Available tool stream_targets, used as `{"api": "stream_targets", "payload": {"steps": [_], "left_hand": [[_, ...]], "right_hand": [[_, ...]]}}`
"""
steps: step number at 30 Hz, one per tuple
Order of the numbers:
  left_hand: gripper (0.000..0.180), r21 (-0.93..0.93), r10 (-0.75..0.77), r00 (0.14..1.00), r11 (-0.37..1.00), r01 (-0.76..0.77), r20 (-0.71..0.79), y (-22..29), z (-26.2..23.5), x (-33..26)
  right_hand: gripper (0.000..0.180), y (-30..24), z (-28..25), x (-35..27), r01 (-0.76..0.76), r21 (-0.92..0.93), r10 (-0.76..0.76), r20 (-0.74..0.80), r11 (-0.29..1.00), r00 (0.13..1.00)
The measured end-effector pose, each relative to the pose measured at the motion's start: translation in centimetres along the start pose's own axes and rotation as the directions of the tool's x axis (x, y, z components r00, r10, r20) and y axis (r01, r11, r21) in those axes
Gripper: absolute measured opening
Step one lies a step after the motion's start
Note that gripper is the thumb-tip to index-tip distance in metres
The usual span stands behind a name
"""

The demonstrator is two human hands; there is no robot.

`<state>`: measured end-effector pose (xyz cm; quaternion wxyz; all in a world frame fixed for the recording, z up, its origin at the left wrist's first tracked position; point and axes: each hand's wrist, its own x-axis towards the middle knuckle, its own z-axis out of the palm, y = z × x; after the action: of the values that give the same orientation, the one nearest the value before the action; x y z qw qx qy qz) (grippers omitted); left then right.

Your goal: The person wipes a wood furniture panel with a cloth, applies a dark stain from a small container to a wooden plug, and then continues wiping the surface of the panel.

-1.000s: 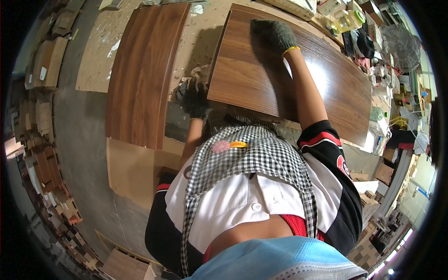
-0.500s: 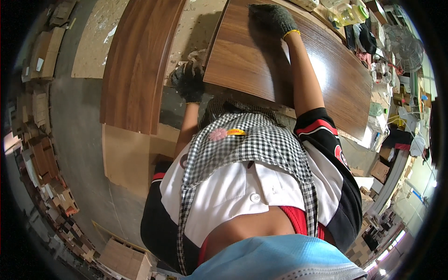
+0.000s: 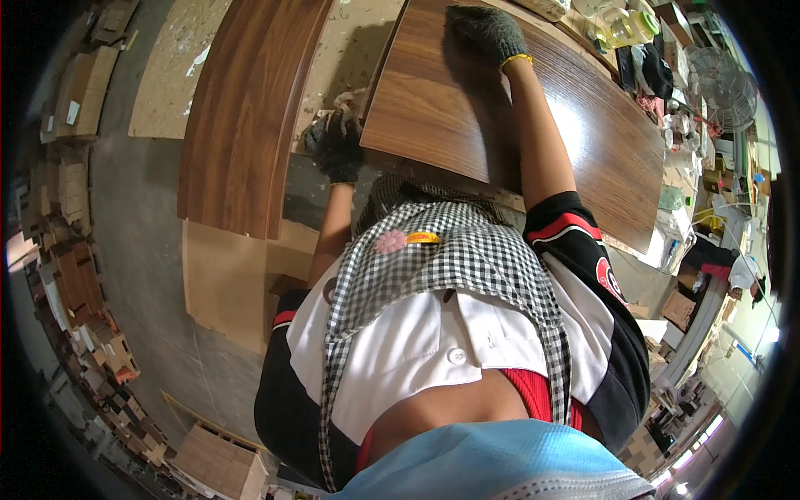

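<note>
In the head view, the boards, both gloved hands and the floor sit higher in the picture than a second ago, having shifted together, while the hands keep nearly the same places relative to the boards.

The right hand (image 3: 490, 35) lies palm down on the glossy brown board (image 3: 433, 100), near its far left end, with the fingers pressed together and pointing left. The board is in front of the person and to the right; its long axis and its wood grain run from left to right, slanting down toward the right, and its near left corner points toward the left hand (image 3: 333, 148).

That hand is just beside the board's left end, its fingers slightly spread and pointing away from the person. A crumpled pale piece (image 3: 348, 107) shows at the fingertips; I cannot tell whether it is gripped.

To the left, apart from the board, lies a second brown panel (image 3: 250, 117), its long axis running away from the person.
</note>
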<state>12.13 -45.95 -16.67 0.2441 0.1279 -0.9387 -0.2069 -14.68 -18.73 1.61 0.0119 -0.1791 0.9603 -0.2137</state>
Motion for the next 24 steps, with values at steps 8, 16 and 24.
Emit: {"api": "stream_targets", "payload": {"steps": [8, 16, 24], "left_hand": [[0.047, -0.043, -0.028, 1.0, 0.999, 0.028, 0.011, -1.2, 1.2, -0.7], [0.044, -0.043, -0.048, 0.999, 0.998, 0.048, 0.001, 0.9, -0.6, 0.5], [0.042, -0.028, -0.022, 0.997, 0.999, 0.02, -0.074, -1.5, 1.6, -0.6]], "right_hand": [[0.042, 0.0, 0.0, 0.0, 0.003, 0.03, -0.002, -0.027, 1.0, 1.0], [0.042, 0.3, -0.1, -0.1, -0.118, 0.056, 0.116, 0.036, 0.991, 0.993], [0.043, -0.7, -0.5, -0.5, -0.012, 0.105, 0.013, -0.001, 0.994, 1.0]]}}
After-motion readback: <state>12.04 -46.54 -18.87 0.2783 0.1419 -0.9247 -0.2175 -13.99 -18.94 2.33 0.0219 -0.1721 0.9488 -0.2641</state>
